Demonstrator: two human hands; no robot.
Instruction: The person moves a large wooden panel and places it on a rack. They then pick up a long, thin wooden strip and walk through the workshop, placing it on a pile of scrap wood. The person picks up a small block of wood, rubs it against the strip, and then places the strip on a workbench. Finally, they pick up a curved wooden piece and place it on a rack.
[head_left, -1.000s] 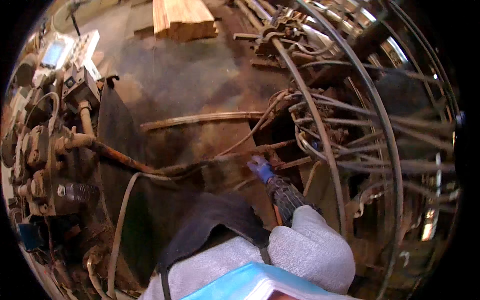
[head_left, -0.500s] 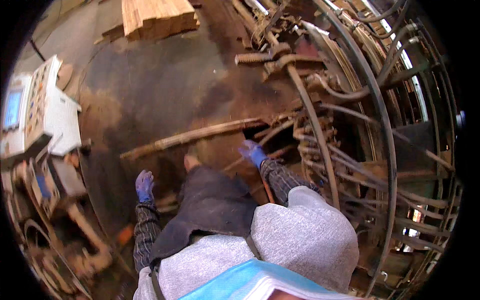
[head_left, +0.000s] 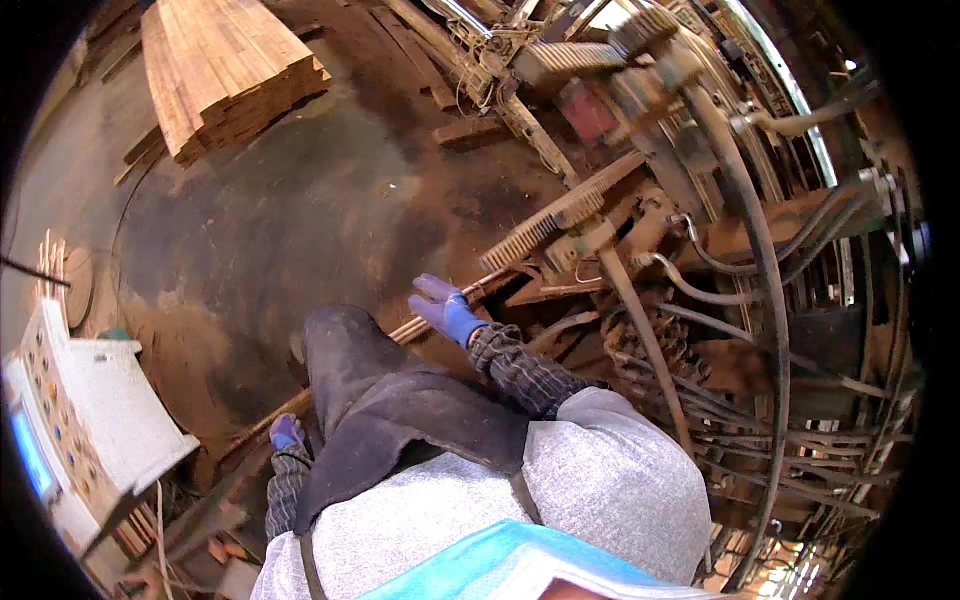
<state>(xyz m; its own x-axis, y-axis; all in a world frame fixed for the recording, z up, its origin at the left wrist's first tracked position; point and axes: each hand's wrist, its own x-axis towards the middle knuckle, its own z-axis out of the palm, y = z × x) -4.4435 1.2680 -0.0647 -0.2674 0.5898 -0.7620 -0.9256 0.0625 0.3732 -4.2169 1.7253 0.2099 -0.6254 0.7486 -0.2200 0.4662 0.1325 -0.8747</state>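
My right hand, in a blue-purple glove, reaches forward with its fingers stretched apart. It is over or beside a bundle of thin wooden strips and grips nothing that I can see. The strips run diagonally past my dark apron, which hides their middle. My left hand, gloved alike, is low beside the apron, close to the lower-left end of the strips. Its fingers are small and foreshortened, so whether they touch the strips is unclear.
A stack of wooden boards lies on the floor at the far left. A white control console with a screen stands at the left. On the right is machinery with a toothed rack, a curved black hose and several pipes.
The view has turned, with the boards and console shifting left. My right hand has moved left to the strips. My left hand is now lower, near their other end.
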